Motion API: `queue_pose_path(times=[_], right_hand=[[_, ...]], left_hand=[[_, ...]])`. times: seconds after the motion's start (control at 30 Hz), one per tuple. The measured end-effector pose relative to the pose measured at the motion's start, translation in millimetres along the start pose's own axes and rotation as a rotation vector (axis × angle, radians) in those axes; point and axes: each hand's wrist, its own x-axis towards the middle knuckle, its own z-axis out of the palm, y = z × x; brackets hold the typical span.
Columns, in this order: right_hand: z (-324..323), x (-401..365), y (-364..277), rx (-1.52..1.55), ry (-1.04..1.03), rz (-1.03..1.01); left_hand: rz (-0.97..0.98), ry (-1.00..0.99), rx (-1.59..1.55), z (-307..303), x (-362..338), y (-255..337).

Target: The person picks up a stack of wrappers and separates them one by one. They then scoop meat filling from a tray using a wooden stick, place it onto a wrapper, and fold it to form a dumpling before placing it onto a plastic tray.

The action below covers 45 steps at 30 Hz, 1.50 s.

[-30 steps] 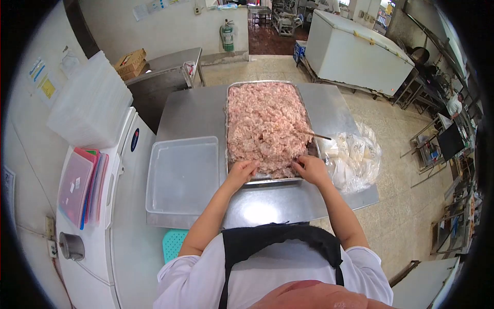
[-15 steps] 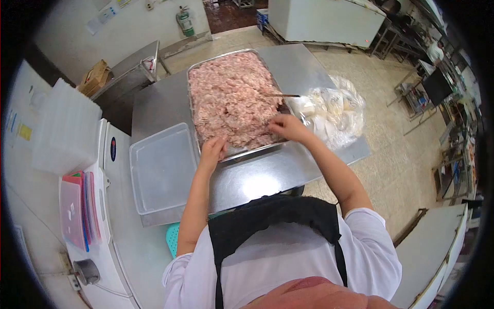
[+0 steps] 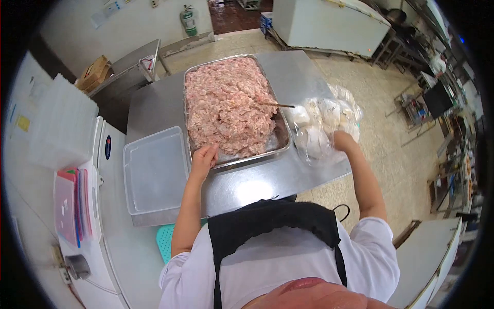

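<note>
A deep metal tray (image 3: 282,135) holds a large heaped mass of ground meat (image 3: 229,103), with a thin brown handle (image 3: 278,105) sticking out to the right. My left hand (image 3: 205,157) is at the tray's near left corner, its fingers pressed together beside the meat; whatever they hold is too small to make out. To the right of the tray lies a clear plastic bag (image 3: 314,136) with several round white pieces inside. My right hand (image 3: 343,140) is closed at the near right side of this bag, its fingertips partly hidden.
A translucent plastic lid or shallow tub (image 3: 156,172) lies left of the tray on the steel table (image 3: 242,188). A white fridge or freezer (image 3: 116,154) stands beside the table at left, with coloured boards (image 3: 72,203) next to it. A turquoise perforated item (image 3: 164,242) shows below the table edge.
My right hand has left the tray's near right edge and moved right to the plastic bag. The tray's right corner is now uncovered. My left hand has stayed near the tray's left corner.
</note>
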Motion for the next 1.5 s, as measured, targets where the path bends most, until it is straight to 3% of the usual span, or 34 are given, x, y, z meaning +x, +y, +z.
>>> queue_pose_path(times=[0.03, 0.1, 0.13, 0.2, 0.33, 0.53, 0.73, 0.93, 1.07, 1.13, 1.37, 1.5], right_hand=[[-13.8, -5.9, -5.6, -0.016, 0.006, -0.022], [-37.1, -10.4, -11.1, 0.477, 0.228, -0.041], [-49.4, -8.9, -12.8, 0.467, 0.227, -0.058], [-67.5, -1.7, -13.9, 0.431, 0.567, -0.104], [-61.7, 33.5, 4.9, 0.224, 0.375, -0.153], [-62.6, 34.1, -0.6, -0.017, 0.304, -0.151], [-88.3, 35.7, -3.8, 0.059, 0.195, -0.126], [-85.4, 88.0, 26.2, -0.015, 0.038, -0.183], [-71.0, 83.2, 11.4, -0.101, 0.036, -0.074], [-49.1, 60.4, -6.5, -0.157, 0.445, -0.050], [-74.3, 29.3, -3.6, 0.072, 0.356, -0.070], [-77.6, 9.8, 15.3, 0.263, 0.436, -0.137]], left_hand=[[-0.003, 0.008, 0.047, 2.0, -0.9, 1.0], [0.005, 0.033, 0.112, 4.0, -0.9, 1.2], [0.008, 0.030, 0.185, 5.5, -0.2, 1.3], [-0.003, 0.021, 0.156, 8.1, -0.8, 6.2], [0.007, 0.023, 0.161, 7.3, -0.4, 4.7], [0.079, 0.010, 0.115, 8.4, -2.1, 5.0], [-0.068, -0.021, 0.185, 5.0, -3.1, 12.2], [0.032, -0.025, 0.214, 4.7, -2.1, 7.4], [0.066, -0.036, 0.173, 1.1, -0.4, 1.3], [0.009, -0.040, 0.080, -0.2, -0.8, 2.1], [0.028, -0.050, 0.057, -1.6, 1.7, -3.5], [0.030, -0.070, 0.031, -2.4, 1.2, -3.0]])
